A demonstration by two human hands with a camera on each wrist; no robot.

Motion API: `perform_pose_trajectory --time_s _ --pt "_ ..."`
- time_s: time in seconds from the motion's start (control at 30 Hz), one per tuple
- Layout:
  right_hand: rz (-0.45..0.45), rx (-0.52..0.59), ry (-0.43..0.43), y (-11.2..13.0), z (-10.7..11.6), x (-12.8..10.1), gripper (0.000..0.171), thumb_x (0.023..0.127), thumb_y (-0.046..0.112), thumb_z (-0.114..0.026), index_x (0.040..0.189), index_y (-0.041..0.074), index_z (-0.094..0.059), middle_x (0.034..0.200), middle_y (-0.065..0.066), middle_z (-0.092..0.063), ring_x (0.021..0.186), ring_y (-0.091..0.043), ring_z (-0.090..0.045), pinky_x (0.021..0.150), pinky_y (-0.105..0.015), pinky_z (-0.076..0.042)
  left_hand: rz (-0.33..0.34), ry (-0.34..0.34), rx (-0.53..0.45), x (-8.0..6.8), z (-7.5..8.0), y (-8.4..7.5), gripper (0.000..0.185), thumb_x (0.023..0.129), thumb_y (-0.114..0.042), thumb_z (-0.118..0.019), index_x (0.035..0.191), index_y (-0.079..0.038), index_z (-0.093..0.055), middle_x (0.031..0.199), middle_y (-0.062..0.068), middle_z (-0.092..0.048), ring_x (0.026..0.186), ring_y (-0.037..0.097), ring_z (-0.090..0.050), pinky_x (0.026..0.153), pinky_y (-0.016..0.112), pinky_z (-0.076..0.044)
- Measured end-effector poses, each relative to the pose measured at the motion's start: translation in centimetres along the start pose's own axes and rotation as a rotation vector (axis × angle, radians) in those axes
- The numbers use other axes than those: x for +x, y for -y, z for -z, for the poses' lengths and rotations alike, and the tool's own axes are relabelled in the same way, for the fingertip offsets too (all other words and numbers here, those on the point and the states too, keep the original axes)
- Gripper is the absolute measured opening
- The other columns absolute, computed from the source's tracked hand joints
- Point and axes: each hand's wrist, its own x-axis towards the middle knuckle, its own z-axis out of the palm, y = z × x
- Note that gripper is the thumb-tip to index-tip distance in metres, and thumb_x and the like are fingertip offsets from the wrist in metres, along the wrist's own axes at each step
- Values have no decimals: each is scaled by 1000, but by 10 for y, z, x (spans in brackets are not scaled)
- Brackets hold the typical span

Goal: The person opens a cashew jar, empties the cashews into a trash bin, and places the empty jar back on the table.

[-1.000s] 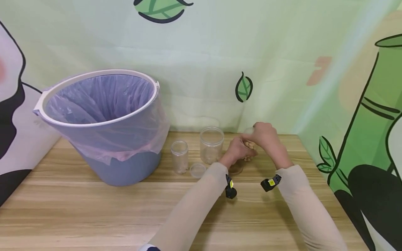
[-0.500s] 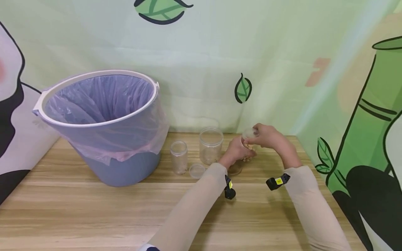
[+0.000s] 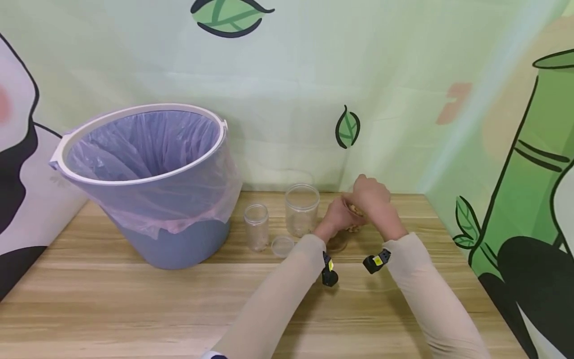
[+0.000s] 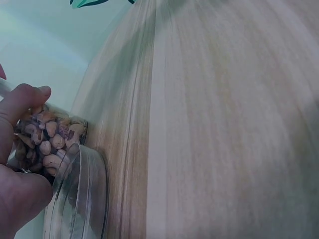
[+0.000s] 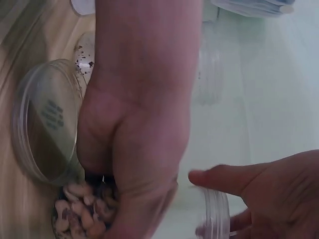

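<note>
My left hand (image 3: 339, 215) grips a clear jar of cashews (image 4: 52, 139), fingers and thumb wrapped round its side. The nuts (image 5: 82, 209) also show below this hand in the right wrist view. My right hand (image 3: 373, 195) is right at the jar's top and hides most of it in the head view. Between its thumb and fingers it pinches a clear round lid (image 5: 217, 211). A larger clear lid (image 4: 82, 194) stands beside the jar in the left wrist view, close to the table; part of this lid (image 3: 337, 243) shows below the left hand in the head view.
A wide clear jar (image 3: 302, 209) and a narrower one (image 3: 256, 232) stand left of the hands. A small clear lid (image 3: 283, 246) lies flat in front of them. A blue bin (image 3: 188, 244) with a plastic liner stands at the left, the printed backdrop (image 3: 287, 99) behind.
The right hand drew back slightly to the right with the lid showing, then swung left again over the jar's top, its wrist turned. The left hand stays in place round the jar.
</note>
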Motion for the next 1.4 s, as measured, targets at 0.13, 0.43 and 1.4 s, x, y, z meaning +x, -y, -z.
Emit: perform_pose_trajectory --time_s 0.13,0.43,1.4 --pt "116 40 26 -10 3 2 50 90 29 -65 120 -10 -54 105 -28 -63 91 -38 -62 76 -50 -55 17 23 -2 0 1 -2 37 76 -2 -87 110 -6 -72 91 7 -71 72 11 -60 69 23 -51" --pt "207 154 106 -21 5 3 63 97 29 -65 146 -4 -45 139 -34 -53 125 -49 -52 102 -61 -45 27 21 90 -2 2 -4 45 76 -8 -89 117 -9 -69 105 4 -72 84 13 -61 79 27 -53" --pt "240 82 103 -30 12 2 78 89 44 -66 138 -14 -51 133 -34 -58 114 -45 -60 94 -56 -51 26 93 131 -2 11 -2 42 77 -11 -89 113 -7 -67 99 -1 -67 87 10 -58 80 23 -49"
